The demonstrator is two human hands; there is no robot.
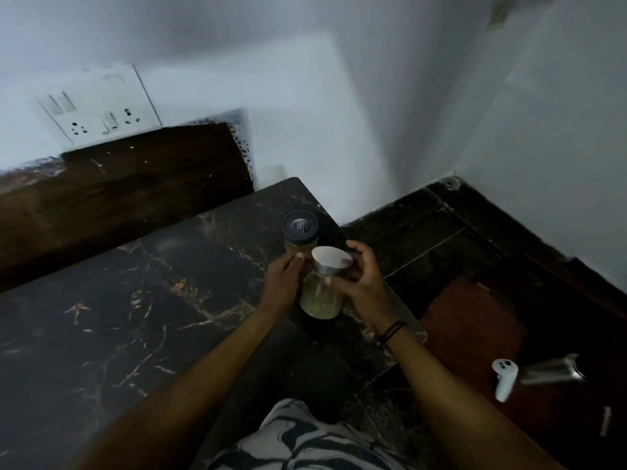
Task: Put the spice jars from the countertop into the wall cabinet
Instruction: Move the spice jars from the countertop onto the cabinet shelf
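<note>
Both forearms reach forward over the black marble countertop (142,300). The right hand (359,279) grips the silver-lidded spice jar (324,293); the left hand (281,283) fingers curl around the dark-lidded spice jar (300,235).

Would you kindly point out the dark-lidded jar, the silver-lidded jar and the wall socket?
Dark-lidded jar (300,227), head view, lid top.
Silver-lidded jar (320,300), head view, glass body.
Wall socket (98,106), head view, plate centre.

dark marble countertop (142,300); dark-lidded spice jar (300,236) and silver-lidded spice jar (324,290) near its right edge
</note>
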